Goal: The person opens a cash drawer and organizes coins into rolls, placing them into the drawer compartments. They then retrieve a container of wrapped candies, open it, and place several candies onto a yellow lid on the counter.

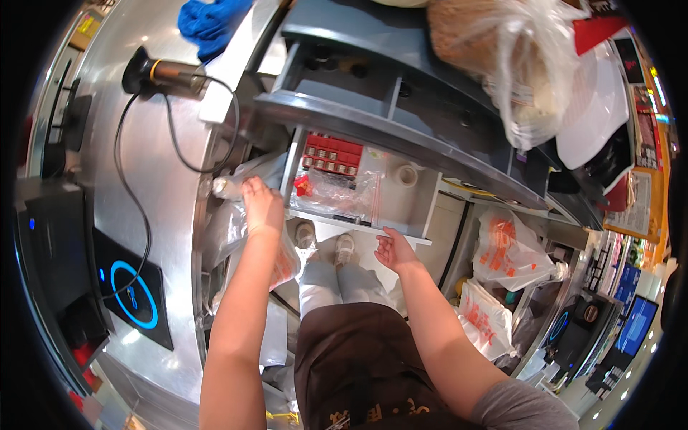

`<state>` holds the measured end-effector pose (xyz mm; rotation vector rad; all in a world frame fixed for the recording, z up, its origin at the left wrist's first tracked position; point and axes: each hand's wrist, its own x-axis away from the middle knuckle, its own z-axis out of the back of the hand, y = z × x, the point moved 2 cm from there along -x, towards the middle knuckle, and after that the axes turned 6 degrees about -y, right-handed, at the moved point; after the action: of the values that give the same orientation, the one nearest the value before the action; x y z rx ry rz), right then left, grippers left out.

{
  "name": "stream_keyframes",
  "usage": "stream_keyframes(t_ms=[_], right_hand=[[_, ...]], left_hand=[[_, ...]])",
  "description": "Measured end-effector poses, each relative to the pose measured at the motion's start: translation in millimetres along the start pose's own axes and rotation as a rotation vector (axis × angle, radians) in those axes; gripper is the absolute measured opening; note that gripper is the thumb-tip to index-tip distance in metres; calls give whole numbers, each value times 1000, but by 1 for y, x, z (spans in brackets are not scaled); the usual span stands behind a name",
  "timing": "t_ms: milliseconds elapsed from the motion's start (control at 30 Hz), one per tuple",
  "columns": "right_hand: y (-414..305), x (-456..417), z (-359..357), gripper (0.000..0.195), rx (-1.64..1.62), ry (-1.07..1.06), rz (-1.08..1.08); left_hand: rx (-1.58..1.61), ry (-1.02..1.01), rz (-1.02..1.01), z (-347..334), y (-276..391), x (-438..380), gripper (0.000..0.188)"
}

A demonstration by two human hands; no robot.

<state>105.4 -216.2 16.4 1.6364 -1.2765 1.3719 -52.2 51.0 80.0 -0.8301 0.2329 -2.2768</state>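
Note:
My left hand (262,207) reaches over clear plastic bags (228,220) beside the metal counter, its fingertips near a whitish bundled bag end; whether they grip it cannot be told. My right hand (395,250) is just below the front edge of a pulled-out drawer (414,236), fingers loosely curled, with nothing visible in it. Inside the drawer lie a red compartment tray (333,153) with small round items, clear plastic packaging (338,193), a roll of tape (406,175) and a dark pen-like item (349,219). Above it, a grey divided drawer (344,102) also stands pulled out.
On the steel counter (177,215) at left are a corded black device (172,75), a blue cloth (212,24) and a black panel with a glowing blue ring (134,293). White bags with orange print (502,250) are at right. A tied plastic bag (529,80) sits at upper right.

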Motion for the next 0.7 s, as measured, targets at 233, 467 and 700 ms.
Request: stream_keyframes(t_ms=[233,467,700], right_hand=[[-21,-8,-10,24,-36,32,118],[-56,-26,-15,31,76,33,152],[-110,-48,-27,30,379,98,584]], left_hand=[[59,26,12,2,-3,-6,23],[74,37,-5,-1,-3,-8,18],[43,120,-8,6,-1,-1,21]])
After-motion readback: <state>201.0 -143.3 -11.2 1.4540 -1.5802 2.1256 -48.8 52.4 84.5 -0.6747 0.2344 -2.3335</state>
